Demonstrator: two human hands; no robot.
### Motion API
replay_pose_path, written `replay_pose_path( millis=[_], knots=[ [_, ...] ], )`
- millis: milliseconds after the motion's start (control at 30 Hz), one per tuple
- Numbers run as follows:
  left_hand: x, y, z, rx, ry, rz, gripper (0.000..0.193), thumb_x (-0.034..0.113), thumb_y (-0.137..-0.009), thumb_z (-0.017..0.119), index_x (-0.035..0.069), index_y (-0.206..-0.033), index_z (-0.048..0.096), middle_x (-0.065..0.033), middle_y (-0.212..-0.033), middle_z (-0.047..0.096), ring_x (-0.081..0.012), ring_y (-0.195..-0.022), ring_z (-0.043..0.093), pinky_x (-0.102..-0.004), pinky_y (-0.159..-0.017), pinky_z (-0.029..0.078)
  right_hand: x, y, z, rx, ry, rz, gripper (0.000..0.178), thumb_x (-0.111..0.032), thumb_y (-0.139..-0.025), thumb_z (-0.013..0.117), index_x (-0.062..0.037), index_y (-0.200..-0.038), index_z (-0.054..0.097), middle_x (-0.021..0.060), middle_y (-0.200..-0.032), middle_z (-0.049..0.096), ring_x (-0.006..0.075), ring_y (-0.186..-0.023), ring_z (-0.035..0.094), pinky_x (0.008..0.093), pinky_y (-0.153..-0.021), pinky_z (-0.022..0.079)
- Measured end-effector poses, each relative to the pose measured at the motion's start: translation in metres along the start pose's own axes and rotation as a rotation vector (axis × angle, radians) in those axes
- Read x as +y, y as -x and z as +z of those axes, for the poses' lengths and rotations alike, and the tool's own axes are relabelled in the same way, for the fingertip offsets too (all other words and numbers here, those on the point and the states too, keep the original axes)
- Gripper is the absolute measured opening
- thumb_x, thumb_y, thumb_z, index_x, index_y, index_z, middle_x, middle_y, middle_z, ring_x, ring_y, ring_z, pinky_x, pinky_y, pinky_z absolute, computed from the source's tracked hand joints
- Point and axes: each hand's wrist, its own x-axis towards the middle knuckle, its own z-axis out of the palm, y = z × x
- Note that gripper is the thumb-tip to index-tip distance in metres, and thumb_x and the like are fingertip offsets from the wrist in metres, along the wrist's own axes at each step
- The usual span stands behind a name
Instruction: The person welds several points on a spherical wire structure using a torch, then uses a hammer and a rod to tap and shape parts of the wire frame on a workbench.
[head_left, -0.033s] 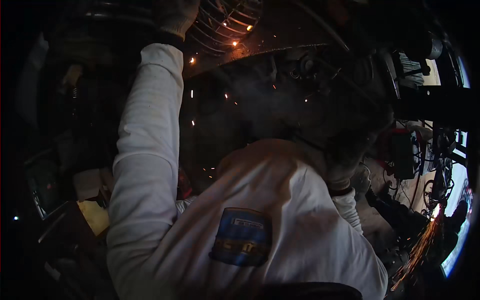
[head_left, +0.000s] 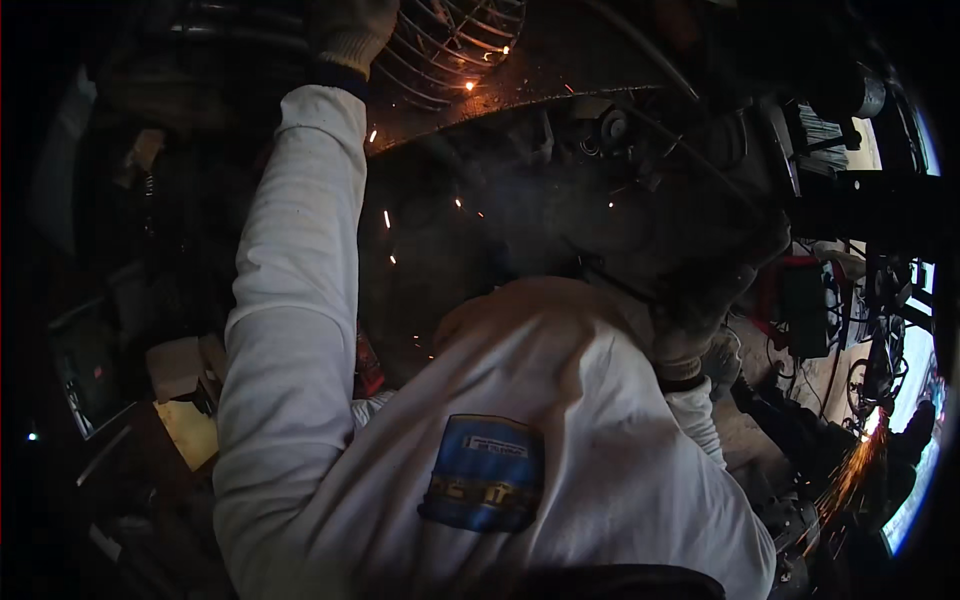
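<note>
1. Looks like the hot-work stage: sparks (head_left: 388, 219) are flying near a curved wire cage (head_left: 455, 55), which is sitting up top on a brown surface (head_left: 580, 55).
2. The gloved left hand (head_left: 352, 30) is sitting right beside the cage; can't tell if its fingers are gripping.
3. Right hand (head_left: 695, 315) is lurking in shadow; can't tell its grip either.
4. Next move's probably calling for steadiness.

There are two gloved hands (head_left: 350, 35) (head_left: 697, 325), two white sleeves (head_left: 295, 260) (head_left: 694, 415), one wire cage (head_left: 452, 52), one blue patch (head_left: 487, 475) and one yellow sheet (head_left: 188, 433).
</note>
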Motion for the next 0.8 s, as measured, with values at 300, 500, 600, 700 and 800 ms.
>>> replay_pose_path(
  millis=[300, 500, 600, 700, 800],
  knots=[
    [0.015, 0.001, -0.009, 0.054, -0.174, 0.007, 0.040, 0.042, -0.099, 0.054, 0.010, -0.116, 0.070, -0.0181, -0.114, 0.071, -0.0395, -0.105, 0.066, -0.0468, -0.088, 0.052, -0.009, -0.006, 0.004, -0.096, -0.567, 0.403, 0.102, -0.025, -0.072, 0.087, -0.0068, -0.152, 0.027, 0.0128, -0.125, 0.057, 0.0213, -0.099, 0.065, 0.0348, -0.084, 0.057],
    [0.029, 0.007, -0.016, -0.013, -0.122, -0.064, 0.045, 0.046, -0.099, 0.052, 0.010, -0.120, 0.069, -0.0171, -0.122, 0.069, -0.0385, -0.110, 0.065, -0.0466, -0.093, 0.052, -0.013, -0.009, 0.008, -0.123, -0.609, 0.550, 0.102, -0.023, -0.071, 0.087, -0.0089, -0.152, 0.027, 0.0121, -0.122, 0.057, 0.0202, -0.098, 0.063, 0.0347, -0.083, 0.056],
    [0.022, 0.007, -0.012, 0.062, -0.119, 0.001, 0.046, 0.048, -0.099, 0.053, 0.010, -0.120, 0.069, -0.0168, -0.121, 0.070, -0.0386, -0.110, 0.066, -0.0467, -0.092, 0.052, -0.017, -0.010, 0.008, -0.110, -0.626, 0.548, 0.099, -0.021, -0.072, 0.085, -0.0089, -0.152, 0.027, 0.0122, -0.124, 0.057, 0.0203, -0.098, 0.063, 0.0341, -0.083, 0.056],
    [0.023, 0.007, -0.012, 0.061, -0.152, 0.006, 0.047, 0.049, -0.098, 0.054, 0.010, -0.120, 0.069, -0.0163, -0.120, 0.070, -0.0386, -0.110, 0.066, -0.0467, -0.092, 0.053, -0.015, -0.007, 0.010, -0.050, -0.718, 0.489, 0.106, -0.032, -0.073, 0.089, -0.0028, -0.154, 0.027, 0.0128, -0.121, 0.059, 0.0205, -0.095, 0.065, 0.0347, -0.083, 0.055],
    [0.033, 0.006, -0.019, 0.009, -0.101, -0.113, 0.059, 0.056, -0.096, 0.055, 0.011, -0.134, 0.060, -0.0186, -0.124, 0.068, -0.0386, -0.116, 0.063, -0.0461, -0.096, 0.051, -0.007, 0.006, 0.008, -0.025, -0.703, 0.499, 0.105, -0.035, -0.074, 0.089, -0.0037, -0.153, 0.028, 0.0133, -0.121, 0.058, 0.0208, -0.097, 0.065, 0.0357, -0.083, 0.055]
  ],
)
